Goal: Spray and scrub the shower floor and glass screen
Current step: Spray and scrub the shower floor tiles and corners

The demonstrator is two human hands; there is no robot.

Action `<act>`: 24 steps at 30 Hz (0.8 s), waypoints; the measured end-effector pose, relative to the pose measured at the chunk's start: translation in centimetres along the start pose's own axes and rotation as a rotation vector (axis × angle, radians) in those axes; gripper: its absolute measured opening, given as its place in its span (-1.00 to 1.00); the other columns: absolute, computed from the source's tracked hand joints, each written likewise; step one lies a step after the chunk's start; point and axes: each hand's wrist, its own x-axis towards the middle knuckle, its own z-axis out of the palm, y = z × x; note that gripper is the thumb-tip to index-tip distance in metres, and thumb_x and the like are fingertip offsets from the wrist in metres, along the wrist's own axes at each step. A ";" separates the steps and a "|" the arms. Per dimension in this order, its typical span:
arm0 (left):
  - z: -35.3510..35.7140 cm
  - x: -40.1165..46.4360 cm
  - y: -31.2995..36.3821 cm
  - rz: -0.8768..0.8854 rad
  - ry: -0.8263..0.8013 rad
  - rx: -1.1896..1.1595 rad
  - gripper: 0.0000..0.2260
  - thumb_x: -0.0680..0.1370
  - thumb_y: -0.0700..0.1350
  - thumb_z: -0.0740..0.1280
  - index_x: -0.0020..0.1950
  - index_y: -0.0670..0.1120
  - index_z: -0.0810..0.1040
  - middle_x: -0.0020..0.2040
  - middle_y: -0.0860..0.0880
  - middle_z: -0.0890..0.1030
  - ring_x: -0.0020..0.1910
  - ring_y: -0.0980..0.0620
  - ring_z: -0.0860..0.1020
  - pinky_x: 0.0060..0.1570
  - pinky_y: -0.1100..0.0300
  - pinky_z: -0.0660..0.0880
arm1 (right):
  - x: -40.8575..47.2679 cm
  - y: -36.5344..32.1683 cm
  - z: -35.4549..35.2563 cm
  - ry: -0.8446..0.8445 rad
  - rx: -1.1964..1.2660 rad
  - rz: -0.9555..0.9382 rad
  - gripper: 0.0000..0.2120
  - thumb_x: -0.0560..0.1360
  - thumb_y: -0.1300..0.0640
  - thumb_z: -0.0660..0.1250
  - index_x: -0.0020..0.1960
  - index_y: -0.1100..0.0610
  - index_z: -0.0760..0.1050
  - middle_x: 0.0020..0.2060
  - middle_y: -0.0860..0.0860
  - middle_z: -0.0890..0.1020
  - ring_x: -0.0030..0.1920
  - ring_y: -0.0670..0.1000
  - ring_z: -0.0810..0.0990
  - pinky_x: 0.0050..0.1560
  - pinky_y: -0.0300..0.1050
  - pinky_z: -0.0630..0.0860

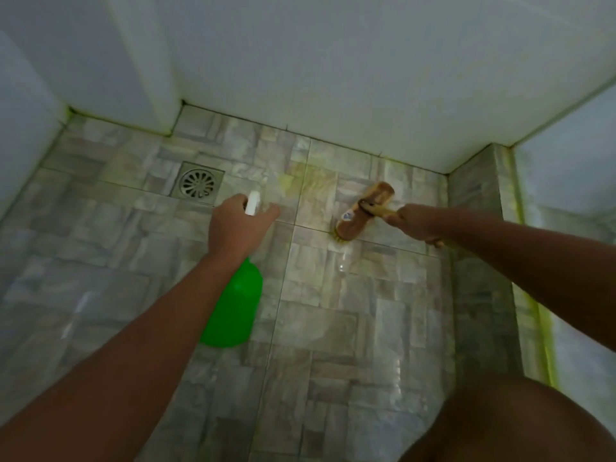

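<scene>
My left hand (238, 226) grips the white trigger head of a green spray bottle (233, 305), held above the grey tiled shower floor (336, 328) with its nozzle pointing toward the far wall. My right hand (416, 223) is closed around the yellow handle of a wooden scrub brush (363, 213). The brush head rests bristles-down on the floor tiles near the far wall, to the right of the bottle. A wet, yellowish patch shows on the tiles just left of the brush.
A square metal drain (197, 184) sits in the floor at the far left, just beyond my left hand. White walls (333, 78) close the far side and left. A tiled kerb (480, 261) runs along the right. My knee (520, 425) is at the bottom right.
</scene>
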 end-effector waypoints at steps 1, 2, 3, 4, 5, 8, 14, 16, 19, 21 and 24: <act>-0.3 -0.2 -0.3 -0.027 0.005 -0.004 -0.57 0.48 0.13 0.53 -0.35 -0.07 0.41 -0.38 -0.01 0.46 -0.33 -0.08 0.51 -0.30 0.11 0.36 | 0.2 -0.6 -0.1 -0.001 -0.006 -0.011 -0.26 0.53 -0.40 -0.06 0.19 0.23 0.45 -0.04 0.16 0.59 -0.12 0.20 0.66 0.01 0.16 0.62; -0.4 -0.4 -0.5 -0.048 0.012 -0.009 -0.57 0.47 0.14 0.53 -0.39 -0.05 0.42 -0.41 0.00 0.46 -0.33 -0.10 0.54 -0.31 0.11 0.38 | 0.4 -1.5 -0.4 0.003 0.009 -0.022 -0.25 0.51 -0.42 -0.07 0.17 0.23 0.44 -0.08 0.17 0.59 -0.17 0.21 0.67 -0.05 0.18 0.64; -0.6 -0.4 -0.6 -0.071 0.027 -0.015 -0.57 0.46 0.14 0.53 -0.42 -0.03 0.43 -0.44 0.01 0.46 -0.33 -0.11 0.56 -0.31 0.12 0.39 | 0.4 -2.9 -0.9 0.020 0.013 -0.044 -0.26 0.52 -0.41 -0.06 0.14 0.24 0.44 -0.14 0.17 0.58 -0.24 0.21 0.66 -0.14 0.14 0.65; -0.9 -0.4 -0.8 -0.088 0.047 -0.024 -0.57 0.45 0.15 0.53 -0.44 -0.03 0.44 -0.46 0.01 0.46 -0.34 -0.12 0.57 -0.31 0.12 0.40 | 0.2 -4.7 -1.6 0.043 0.036 -0.067 -0.28 0.53 -0.40 -0.04 0.11 0.25 0.42 -0.19 0.17 0.56 -0.34 0.19 0.63 -0.27 0.08 0.64; -1.2 -0.3 -1.0 -0.104 0.070 -0.036 -0.57 0.44 0.16 0.53 -0.44 -0.04 0.45 -0.46 0.02 0.45 -0.34 -0.12 0.56 -0.31 0.11 0.40 | 0.0 -6.8 -2.3 0.059 0.072 -0.092 -0.31 0.53 -0.39 -0.03 0.06 0.25 0.40 -0.25 0.17 0.53 -0.43 0.15 0.56 -0.40 -0.02 0.57; -2.0 0.1 -1.6 -0.116 0.110 -0.031 -0.58 0.44 0.17 0.54 -0.41 -0.07 0.49 -0.44 -0.02 0.49 -0.37 -0.06 0.51 -0.31 0.07 0.40 | 0.3 -13.5 -4.2 0.084 0.072 -0.229 -0.42 0.56 -0.35 -0.04 -0.05 0.19 0.35 -0.28 0.19 0.51 -0.50 0.10 0.46 -0.49 -0.12 0.44; -4.3 -0.1 -3.3 -0.022 0.123 -0.018 -0.50 0.37 0.22 0.50 -0.36 -0.19 0.43 -0.38 -0.16 0.51 -0.35 -0.04 0.47 -0.29 0.03 0.42 | 0.7 -16.3 -2.6 0.058 -0.078 -0.331 -0.45 0.61 -0.28 -0.03 -0.14 0.18 0.40 -0.19 0.21 0.60 -0.45 0.13 0.58 -0.49 -0.11 0.53; -5.3 -0.2 -3.6 -0.029 0.131 -0.002 -0.52 0.42 0.16 0.52 -0.38 -0.17 0.42 -0.41 -0.13 0.49 -0.38 -0.02 0.47 -0.33 0.06 0.40 | -0.6 -13.0 -1.1 0.062 -0.121 -0.298 -0.44 0.61 -0.29 -0.03 -0.04 0.19 0.44 -0.11 0.19 0.62 -0.35 0.12 0.62 -0.33 -0.05 0.60; -6.0 -1.1 -4.3 -0.072 0.118 0.023 -0.54 0.44 0.13 0.53 -0.45 -0.06 0.39 -0.47 0.00 0.44 -0.42 -0.04 0.50 -0.35 0.14 0.36 | -3.8 -8.7 1.2 0.019 -0.132 -0.188 -0.50 0.64 -0.22 -0.02 0.07 0.18 0.44 -0.06 0.11 0.58 -0.24 0.08 0.56 -0.28 -0.14 0.45; -6.1 -1.8 -5.0 -0.101 0.094 0.047 -0.57 0.44 0.18 0.53 -0.40 -0.08 0.48 -0.40 -0.05 0.54 -0.32 -0.14 0.61 -0.31 0.14 0.41 | -5.3 -8.4 2.5 -0.009 -0.101 -0.145 -0.50 0.63 -0.24 -0.03 0.04 0.17 0.42 -0.19 0.06 0.54 -0.31 0.04 0.56 -0.39 -0.14 0.46; -6.3 -2.0 -6.1 -0.095 0.093 0.051 -0.54 0.42 0.21 0.55 -0.35 -0.12 0.49 -0.32 -0.11 0.58 -0.27 -0.15 0.59 -0.28 0.11 0.40 | -4.3 -12.5 2.6 0.027 -0.066 -0.227 -0.43 0.62 -0.26 -0.04 0.08 0.22 0.46 -0.17 0.05 0.56 -0.25 0.06 0.59 -0.19 -0.06 0.56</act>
